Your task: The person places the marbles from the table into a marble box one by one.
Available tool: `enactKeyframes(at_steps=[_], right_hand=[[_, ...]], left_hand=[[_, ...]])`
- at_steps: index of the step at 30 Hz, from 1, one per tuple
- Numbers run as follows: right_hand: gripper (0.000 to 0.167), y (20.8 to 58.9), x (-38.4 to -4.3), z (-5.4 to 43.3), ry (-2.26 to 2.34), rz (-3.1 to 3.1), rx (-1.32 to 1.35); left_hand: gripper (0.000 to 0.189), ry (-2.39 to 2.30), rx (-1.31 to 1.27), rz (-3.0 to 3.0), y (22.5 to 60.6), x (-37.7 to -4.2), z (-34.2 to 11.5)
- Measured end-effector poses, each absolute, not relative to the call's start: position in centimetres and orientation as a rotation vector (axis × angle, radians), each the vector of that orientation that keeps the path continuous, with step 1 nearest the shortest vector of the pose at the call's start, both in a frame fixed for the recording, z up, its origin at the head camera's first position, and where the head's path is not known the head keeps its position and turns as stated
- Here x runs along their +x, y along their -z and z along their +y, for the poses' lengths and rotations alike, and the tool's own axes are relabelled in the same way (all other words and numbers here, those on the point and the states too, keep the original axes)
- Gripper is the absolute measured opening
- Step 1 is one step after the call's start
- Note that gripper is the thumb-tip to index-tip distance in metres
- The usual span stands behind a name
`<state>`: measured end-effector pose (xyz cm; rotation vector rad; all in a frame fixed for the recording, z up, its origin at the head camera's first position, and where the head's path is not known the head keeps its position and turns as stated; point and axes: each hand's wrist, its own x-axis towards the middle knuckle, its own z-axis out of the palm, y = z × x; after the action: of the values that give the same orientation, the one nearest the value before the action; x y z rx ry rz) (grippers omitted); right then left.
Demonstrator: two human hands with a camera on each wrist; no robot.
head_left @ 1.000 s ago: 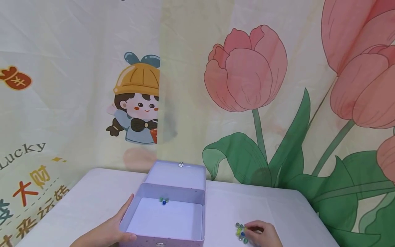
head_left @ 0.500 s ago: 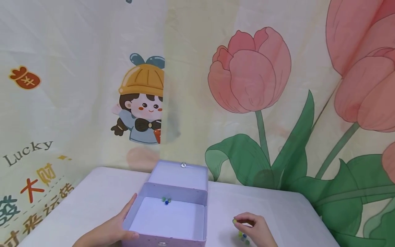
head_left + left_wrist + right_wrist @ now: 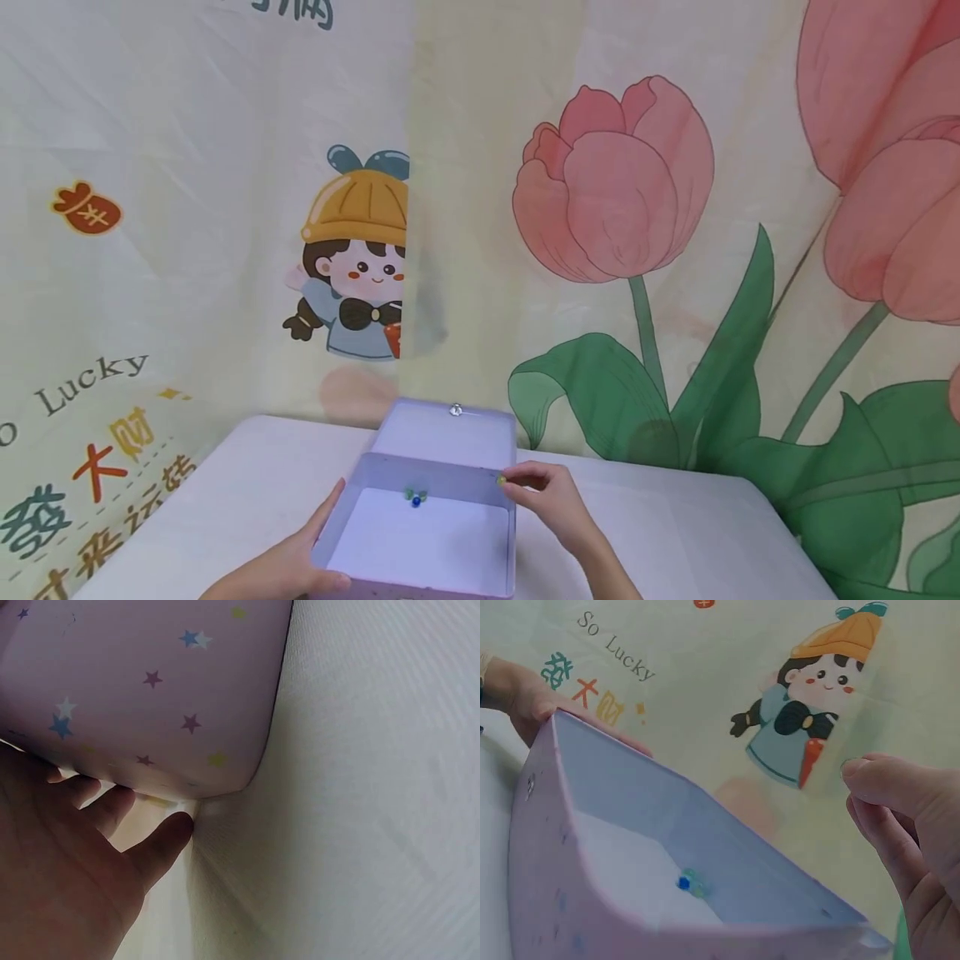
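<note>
A lilac tin box (image 3: 427, 542) with stars on its sides stands on the table, its lid (image 3: 446, 437) tipped back. My left hand (image 3: 288, 554) holds the box's front left corner, thumb at the front rim and fingers along the left wall. In the left wrist view its fingertips (image 3: 178, 825) meet the star-patterned side (image 3: 172, 690). My right hand (image 3: 551, 500) pinches a yellow-green marble (image 3: 501, 480) between thumb and forefinger, over the box's back right rim. Inside the box, several green and blue marbles (image 3: 416, 501) lie together near the back wall.
The white-covered table (image 3: 675, 533) stretches out on both sides of the box. Behind it hangs a cloth backdrop (image 3: 465, 250) printed with tulips and a cartoon child. The lid reaches back close to the backdrop.
My right hand has picked a marble from the small pile on the table and carried it left and back to the box. That pile is no longer visible. The left hand stays on the box.
</note>
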<state>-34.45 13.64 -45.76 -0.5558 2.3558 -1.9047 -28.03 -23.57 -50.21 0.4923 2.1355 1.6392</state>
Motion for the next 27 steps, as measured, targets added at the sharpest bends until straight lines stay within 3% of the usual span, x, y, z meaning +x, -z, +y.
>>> enactKeyframes(at_steps=[8,13,27], right_hand=[[0.025,46.3,-37.9,7.8,1.876,2.329,-0.611],[0.019,47.0,-38.1,5.1,1.789,2.373,-0.679],[0.008,49.1,-37.9,3.5,1.37,2.601,-0.804]], left_hand=[[0.118,-1.616,0.485,2.19,50.3,-28.2,-23.5],[0.119,-1.58,0.434,2.226,50.3,-28.0,-23.3],[0.117,-1.658,0.346,2.117,50.4,-27.6,-23.3]])
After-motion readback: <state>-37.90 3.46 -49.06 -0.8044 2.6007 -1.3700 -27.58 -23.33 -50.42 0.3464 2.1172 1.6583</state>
